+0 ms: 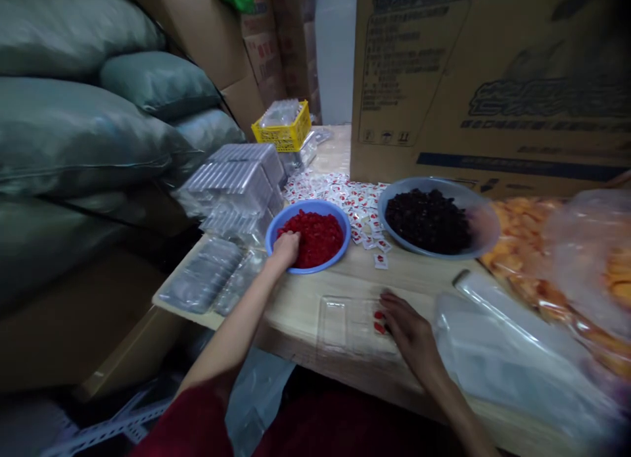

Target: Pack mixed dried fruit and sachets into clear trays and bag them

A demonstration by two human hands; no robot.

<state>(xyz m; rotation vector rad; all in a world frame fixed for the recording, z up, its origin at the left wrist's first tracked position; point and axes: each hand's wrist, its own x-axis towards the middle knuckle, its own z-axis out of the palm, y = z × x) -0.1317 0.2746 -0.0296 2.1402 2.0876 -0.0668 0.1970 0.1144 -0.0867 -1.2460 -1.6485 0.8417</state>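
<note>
My left hand reaches into a blue bowl of small red pieces. Its fingers are curled closed, with the tips sunk among the pieces. On the table in front of me lies a clear plastic tray with compartments. At the tray's right end is my right hand, its fingers bent around the edge. Two small red spots show beside those fingertips, inside the tray; whether they are loose pieces or print on a sachet I cannot tell.
Several white-and-red sachets are strewn behind the bowl. A bowl of dark pieces and bagged orange pieces stand right. Stacked clear trays and a yellow basket are left. A large carton rises behind.
</note>
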